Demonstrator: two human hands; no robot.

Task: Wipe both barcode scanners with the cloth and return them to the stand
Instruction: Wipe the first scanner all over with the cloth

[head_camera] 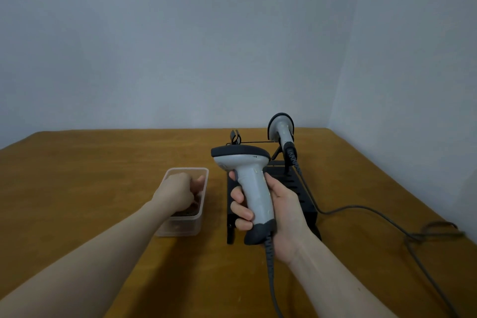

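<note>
My right hand [281, 212] grips the handle of a grey barcode scanner [247, 170], held upright above the front of the black stand [304, 196]. A second grey scanner [282, 129] rests on the stand's far end, head up. My left hand [180, 191] is inside a clear plastic box [204, 175] to the left of the stand, fingers curled on a dark cloth [187, 212] that lies in the box. Most of the cloth is hidden by my hand.
Both scanners trail dark coiled cables; one cable [387, 217] runs right across the wooden table [90, 175] and bunches near the right edge. Walls close in behind and on the right.
</note>
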